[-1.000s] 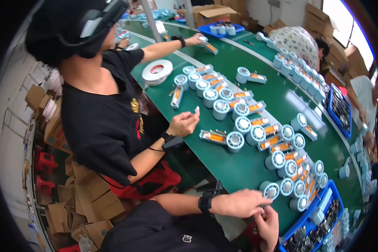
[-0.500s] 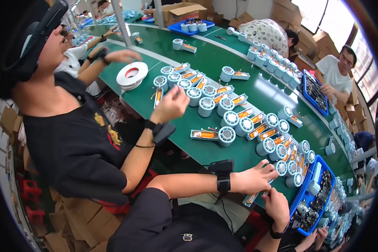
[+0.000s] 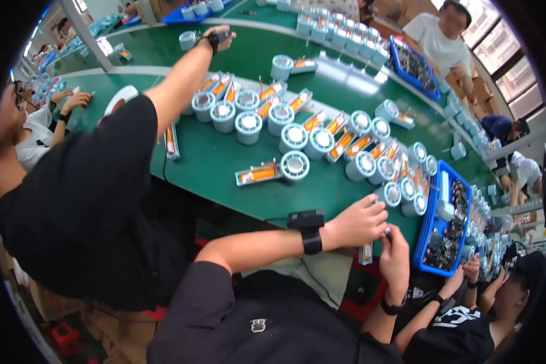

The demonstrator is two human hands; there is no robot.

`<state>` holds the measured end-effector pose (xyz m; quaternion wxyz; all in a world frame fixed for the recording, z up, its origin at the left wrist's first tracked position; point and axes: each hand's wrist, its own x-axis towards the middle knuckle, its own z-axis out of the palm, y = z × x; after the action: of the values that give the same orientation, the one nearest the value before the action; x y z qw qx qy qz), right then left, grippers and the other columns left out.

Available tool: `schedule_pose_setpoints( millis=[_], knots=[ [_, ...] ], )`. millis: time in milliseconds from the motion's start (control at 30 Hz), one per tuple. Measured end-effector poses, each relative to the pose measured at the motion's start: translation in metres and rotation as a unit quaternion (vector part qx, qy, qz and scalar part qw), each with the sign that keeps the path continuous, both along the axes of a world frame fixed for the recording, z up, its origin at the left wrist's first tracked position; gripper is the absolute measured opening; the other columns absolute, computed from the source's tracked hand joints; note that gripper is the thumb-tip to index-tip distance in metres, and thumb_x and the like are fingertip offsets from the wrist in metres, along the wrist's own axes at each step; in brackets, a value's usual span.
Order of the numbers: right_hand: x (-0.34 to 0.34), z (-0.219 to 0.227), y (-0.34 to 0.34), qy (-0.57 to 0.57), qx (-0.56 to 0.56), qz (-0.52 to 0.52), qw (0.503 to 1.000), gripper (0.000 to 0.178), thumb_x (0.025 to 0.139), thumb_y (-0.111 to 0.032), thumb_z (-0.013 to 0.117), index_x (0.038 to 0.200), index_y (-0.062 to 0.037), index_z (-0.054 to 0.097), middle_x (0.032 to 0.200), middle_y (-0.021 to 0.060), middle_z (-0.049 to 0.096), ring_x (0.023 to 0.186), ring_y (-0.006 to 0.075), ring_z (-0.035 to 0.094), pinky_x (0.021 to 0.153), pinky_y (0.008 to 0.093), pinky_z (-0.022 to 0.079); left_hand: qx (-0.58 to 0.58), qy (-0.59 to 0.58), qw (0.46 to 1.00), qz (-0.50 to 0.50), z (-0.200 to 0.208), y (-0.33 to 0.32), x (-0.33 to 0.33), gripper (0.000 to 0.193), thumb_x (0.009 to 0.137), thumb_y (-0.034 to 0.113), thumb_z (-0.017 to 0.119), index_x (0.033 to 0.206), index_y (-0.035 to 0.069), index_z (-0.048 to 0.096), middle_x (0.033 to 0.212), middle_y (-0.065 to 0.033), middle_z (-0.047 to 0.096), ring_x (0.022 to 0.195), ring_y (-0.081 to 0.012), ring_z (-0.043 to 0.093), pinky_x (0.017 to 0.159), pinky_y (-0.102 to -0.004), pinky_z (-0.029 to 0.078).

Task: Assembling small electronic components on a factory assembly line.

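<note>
At the near edge of the green bench, my left hand (image 3: 353,225) is closed over a light-blue handheld fan. Its open handle (image 3: 365,253) sticks out below the fingers, with orange inside; the rest is hidden. My right hand (image 3: 395,253) is close by, thumb and fingertips pinched together at the fan. What small piece they grip, if any, I cannot make out. Beyond my fingers, several similar fans (image 3: 362,165) with round heads and orange cells in open handles lie in a band. One more fan (image 3: 294,165) lies apart to the left.
A blue tray (image 3: 426,233) holding dark small parts is to my right. At my left a co-worker in a black shirt (image 3: 97,212) stretches an arm (image 3: 185,76) over the bench. Another blue tray (image 3: 400,57) lies across the bench, and a person (image 3: 488,321) works at the right.
My view has swung, so the bench appears shifted left and up. The left co-worker's arm now reaches far across the bench. My hands are still together around the fan.
</note>
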<state>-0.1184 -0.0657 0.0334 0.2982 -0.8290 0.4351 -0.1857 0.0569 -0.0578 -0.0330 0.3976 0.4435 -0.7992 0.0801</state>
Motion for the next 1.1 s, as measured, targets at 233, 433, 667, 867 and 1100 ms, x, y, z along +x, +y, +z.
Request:
schedule_pose_setpoints(
  millis=[233, 433, 667, 867, 1100],
  knots=[
    [0.004, -0.009, 0.008, -0.046, 0.035, -0.009, 0.998, 0.030, 0.098, 0.004, 0.056, 0.128, 0.0053, 0.059, 0.107, 0.0151, 0.069, 0.095, 0.0204, 0.066, 0.085, 0.0346, 0.052, 0.048, -0.030, 0.998, -0.023, 0.010, 0.002, 0.022, 0.016, 0.082, 0.024, 0.069, 0.087, 0.009, 0.071, 0.099, -0.0048, 0.065, 0.115, -0.0264, 0.060, 0.107, -0.0489, 0.044],
    [-0.023, -0.029, -0.003, -0.112, 0.085, -0.009, 0.990, 0.035, 0.098, 0.003, 0.056, 0.133, 0.0051, 0.058, 0.114, 0.0127, 0.068, 0.094, 0.0172, 0.063, 0.082, 0.0327, 0.052, 0.092, -0.081, 0.992, 0.028, 0.031, 0.010, 0.015, 0.011, 0.078, 0.020, 0.070, 0.082, 0.010, 0.074, 0.098, -0.0031, 0.069, 0.118, -0.0267, 0.062, 0.100, -0.0500, 0.051],
    [-0.007, -0.038, -0.024, -0.109, 0.075, 0.016, 0.991, 0.034, 0.096, 0.003, 0.057, 0.130, 0.0023, 0.062, 0.106, 0.0114, 0.069, 0.085, 0.0145, 0.062, 0.076, 0.0291, 0.051, 0.094, -0.039, 0.991, 0.084, 0.035, 0.015, 0.021, 0.007, 0.077, 0.015, 0.071, 0.079, 0.009, 0.073, 0.108, -0.0038, 0.072, 0.118, -0.0300, 0.066, 0.096, -0.0540, 0.057],
    [-0.008, -0.044, -0.021, -0.160, 0.002, 0.035, 0.986, 0.034, 0.088, 0.005, 0.066, 0.122, 0.0018, 0.066, 0.102, 0.0156, 0.069, 0.083, 0.0237, 0.067, 0.075, 0.0326, 0.053, 0.151, -0.137, 0.978, 0.052, 0.053, 0.018, 0.021, 0.011, 0.078, 0.015, 0.070, 0.083, 0.005, 0.074, 0.118, -0.0064, 0.070, 0.124, -0.0325, 0.061, 0.101, -0.0543, 0.054],
    [-0.009, -0.039, -0.022, -0.158, -0.058, 0.008, 0.986, 0.033, 0.082, 0.002, 0.076, 0.115, 0.0003, 0.070, 0.099, 0.0159, 0.070, 0.085, 0.0295, 0.068, 0.076, 0.0351, 0.054, 0.155, -0.228, 0.959, 0.068, 0.058, 0.015, 0.012, 0.016, 0.081, 0.015, 0.069, 0.091, 0.003, 0.074, 0.125, -0.0076, 0.068, 0.132, -0.0349, 0.055, 0.104, -0.0538, 0.051]
  ],
)
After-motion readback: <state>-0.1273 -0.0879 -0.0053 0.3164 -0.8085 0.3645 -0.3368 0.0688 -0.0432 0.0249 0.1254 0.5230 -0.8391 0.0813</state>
